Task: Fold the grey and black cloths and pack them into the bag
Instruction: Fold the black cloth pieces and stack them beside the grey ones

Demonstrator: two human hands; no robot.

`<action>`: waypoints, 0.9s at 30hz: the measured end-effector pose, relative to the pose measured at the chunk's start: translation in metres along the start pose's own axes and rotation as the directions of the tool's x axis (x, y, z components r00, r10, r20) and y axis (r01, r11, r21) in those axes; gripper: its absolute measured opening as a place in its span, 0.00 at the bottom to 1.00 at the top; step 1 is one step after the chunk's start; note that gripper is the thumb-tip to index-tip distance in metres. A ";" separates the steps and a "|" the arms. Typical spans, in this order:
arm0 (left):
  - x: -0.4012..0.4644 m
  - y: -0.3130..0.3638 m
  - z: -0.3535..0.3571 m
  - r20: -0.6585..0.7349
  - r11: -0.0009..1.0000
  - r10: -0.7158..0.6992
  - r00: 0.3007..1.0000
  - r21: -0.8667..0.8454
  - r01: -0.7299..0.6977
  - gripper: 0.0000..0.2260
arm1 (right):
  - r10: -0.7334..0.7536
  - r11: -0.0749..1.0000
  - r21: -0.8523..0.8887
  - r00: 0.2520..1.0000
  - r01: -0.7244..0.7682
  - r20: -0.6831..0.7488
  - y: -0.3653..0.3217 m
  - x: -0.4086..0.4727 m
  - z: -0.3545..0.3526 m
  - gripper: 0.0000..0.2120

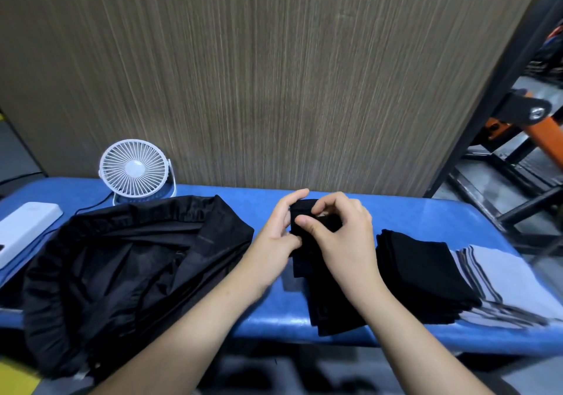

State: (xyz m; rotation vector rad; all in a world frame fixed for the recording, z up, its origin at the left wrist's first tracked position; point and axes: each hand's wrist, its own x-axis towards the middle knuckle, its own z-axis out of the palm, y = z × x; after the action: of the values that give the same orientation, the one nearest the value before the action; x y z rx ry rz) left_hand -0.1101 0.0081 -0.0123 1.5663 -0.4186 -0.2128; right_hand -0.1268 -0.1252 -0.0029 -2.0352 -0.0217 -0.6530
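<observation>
Black cloth (pixel 313 221) is pinched between the left hand (pixel 281 225) and right hand (pixel 341 230), just right of the black bag (pixel 122 266).

head view, down onto table (pixel 411 212)

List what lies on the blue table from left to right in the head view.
White box → white fan → black bag → left hand → black cloth gripped by both hands → right hand → black cloth stack → grey cloth stack.
</observation>
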 end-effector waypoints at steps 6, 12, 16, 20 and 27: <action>-0.001 -0.005 0.000 0.050 0.987 -0.052 0.997 -0.148 0.059 0.24 | -0.013 1.000 0.007 1.000 0.013 0.025 0.006 0.000 0.003 0.08; 0.001 -0.005 -0.001 -0.013 0.996 0.008 1.000 -0.086 -0.009 0.27 | -0.138 0.982 -0.121 0.988 0.146 0.069 0.011 -0.004 0.006 0.06; 0.004 -0.005 -0.006 -0.075 0.991 0.002 0.997 -0.130 -0.012 0.26 | -0.236 0.968 -0.064 0.967 0.242 0.095 0.011 -0.004 0.004 0.12; 0.006 -0.001 -0.013 -0.105 0.973 -0.021 0.994 -0.232 -0.005 0.27 | -0.199 0.979 -0.024 0.979 0.200 0.045 0.015 -0.001 -0.005 0.17; 0.006 0.004 -0.022 -0.101 0.958 -0.067 0.993 -0.285 0.035 0.25 | 0.048 0.942 0.299 0.943 -0.153 0.329 0.015 0.008 -0.026 0.14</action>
State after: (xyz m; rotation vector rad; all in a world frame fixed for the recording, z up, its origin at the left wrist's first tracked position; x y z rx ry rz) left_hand -0.0963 0.0262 -0.0063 1.3008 -0.2487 -0.2152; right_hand -0.1273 -0.1562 -0.0009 -1.7895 -0.1987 -0.2300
